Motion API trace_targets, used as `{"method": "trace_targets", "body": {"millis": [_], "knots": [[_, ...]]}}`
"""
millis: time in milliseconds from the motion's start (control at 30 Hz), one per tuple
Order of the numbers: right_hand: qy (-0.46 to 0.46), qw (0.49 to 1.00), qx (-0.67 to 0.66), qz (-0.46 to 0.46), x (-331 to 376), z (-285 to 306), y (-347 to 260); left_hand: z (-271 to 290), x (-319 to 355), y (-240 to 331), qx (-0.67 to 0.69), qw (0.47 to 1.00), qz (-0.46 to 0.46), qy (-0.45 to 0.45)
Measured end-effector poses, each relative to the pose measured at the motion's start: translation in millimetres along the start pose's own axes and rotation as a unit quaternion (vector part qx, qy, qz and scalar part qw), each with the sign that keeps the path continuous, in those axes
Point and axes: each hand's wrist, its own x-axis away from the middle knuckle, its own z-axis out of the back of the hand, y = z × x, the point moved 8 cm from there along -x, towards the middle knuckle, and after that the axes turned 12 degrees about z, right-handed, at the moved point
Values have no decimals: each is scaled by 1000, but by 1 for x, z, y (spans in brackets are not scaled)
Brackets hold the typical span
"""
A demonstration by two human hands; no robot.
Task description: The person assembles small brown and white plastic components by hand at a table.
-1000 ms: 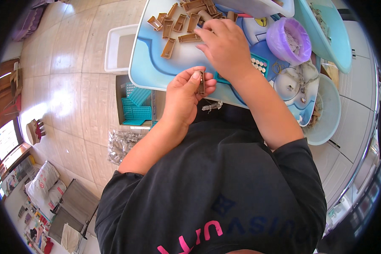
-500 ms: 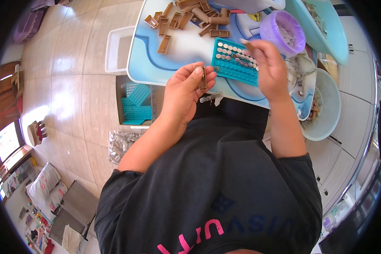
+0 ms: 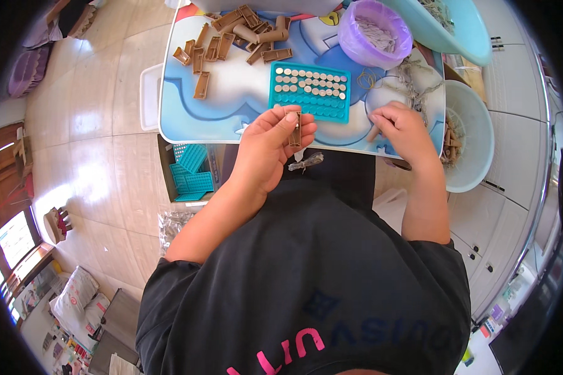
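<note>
My left hand pinches a narrow brown open-sided plastic casing between thumb and fingers, at the table's near edge. Close beyond it lies a teal tray of round pockets. Several silvery button cells fill its far rows, while the near rows look bare. To the right of the tray, low over the table, my right hand is closed around a short brown piece; fingers hide most of it. More brown casings lie in a loose heap at the far left of the table.
A purple-lined bowl of small pale parts stands beyond the tray. Thin rings and tangled wire-like strands lie near it. Pale blue basins flank the table's right side. Below left, a box holds teal trays.
My right hand has moved off the tray's right side, down and toward me, uncovering the button cells. My left hand keeps the casing near the tray. The whole view has shifted somewhat.
</note>
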Motion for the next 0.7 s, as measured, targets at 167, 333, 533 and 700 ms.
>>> {"method": "trace_targets", "body": {"millis": [167,333,533,700], "knots": [[108,991,26,75,-5,2,-12,-6,1,-3,-12,1000,7,-7],[84,994,40,55,11,-3,-17,-7,1,-4,-26,1000,13,-3],[159,977,81,113,15,-3,-34,-13,1,-7,-41,999,24,-9],[139,966,-15,215,14,-33,-95,-9,-4,-13,-47,998,29,-27]]}}
